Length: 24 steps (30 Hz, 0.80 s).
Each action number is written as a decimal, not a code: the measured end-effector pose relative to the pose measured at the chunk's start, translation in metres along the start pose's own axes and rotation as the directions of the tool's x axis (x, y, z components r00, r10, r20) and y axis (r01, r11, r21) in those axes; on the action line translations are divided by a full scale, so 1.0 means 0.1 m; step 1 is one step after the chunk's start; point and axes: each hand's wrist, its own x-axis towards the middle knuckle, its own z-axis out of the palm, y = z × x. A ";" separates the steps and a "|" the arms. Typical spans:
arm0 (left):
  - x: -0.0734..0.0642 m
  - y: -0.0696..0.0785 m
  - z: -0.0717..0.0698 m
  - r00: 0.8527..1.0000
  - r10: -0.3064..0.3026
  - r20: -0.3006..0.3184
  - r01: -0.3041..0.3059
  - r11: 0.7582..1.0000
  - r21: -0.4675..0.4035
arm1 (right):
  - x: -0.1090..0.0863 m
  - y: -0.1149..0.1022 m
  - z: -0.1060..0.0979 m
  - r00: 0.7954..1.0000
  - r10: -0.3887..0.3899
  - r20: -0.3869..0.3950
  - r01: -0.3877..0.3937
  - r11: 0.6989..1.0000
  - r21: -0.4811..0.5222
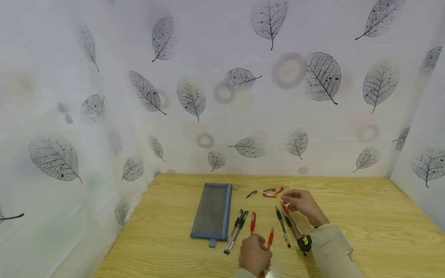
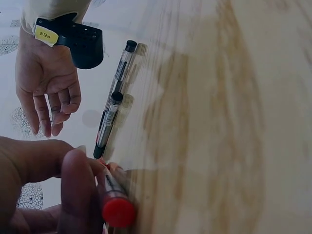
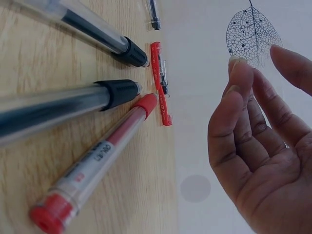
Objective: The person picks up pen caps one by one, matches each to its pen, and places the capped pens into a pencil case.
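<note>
My left hand [image 1: 255,255] is low on the table, its thumb and fingers pinching a red gel pen [image 2: 117,207]. In the head view an uncapped red gel pen [image 1: 270,236] sticks out past its fingers, and a capped red pen [image 1: 253,221] runs up from its knuckles. Raised at the right, my right hand [image 1: 301,202] has loosely bent fingers with nothing between them. Under it lie an uncapped red pen [image 3: 92,168] and two uncapped black pens [image 3: 117,95] [image 3: 129,52]. Two red caps [image 3: 156,66] [image 3: 165,109] lie beyond their tips.
A blue-edged mesh zip pouch [image 1: 212,210] lies flat at the left. Beside it are two capped black pens [image 1: 231,233] [image 1: 240,226]. Two black caps [image 1: 252,194] [image 1: 269,190] lie farther back. Leaf-patterned curtains [image 1: 222,116] surround the wooden table [image 1: 375,216].
</note>
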 end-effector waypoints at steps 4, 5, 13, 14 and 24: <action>0.01 -0.01 -0.01 1.000 0.022 0.011 -0.023 0.999 0.045 | -0.01 0.00 0.00 1.000 0.012 -0.006 -0.012 1.000 0.000; 0.02 -0.01 -0.01 1.000 0.027 0.011 -0.027 0.998 0.056 | -0.01 0.00 0.00 1.000 0.015 -0.009 -0.015 1.000 0.000; 0.05 -0.01 -0.02 0.999 0.053 0.005 -0.054 0.994 0.097 | -0.02 0.01 -0.01 1.000 0.026 -0.013 -0.026 1.000 -0.006; 0.06 0.00 -0.03 0.999 0.051 0.006 -0.052 0.994 0.099 | -0.02 0.01 -0.02 1.000 0.026 -0.012 -0.026 1.000 -0.006; 0.04 0.01 -0.01 0.999 0.039 0.003 -0.039 0.994 0.103 | -0.02 0.02 -0.02 0.999 0.033 -0.010 -0.033 0.999 0.000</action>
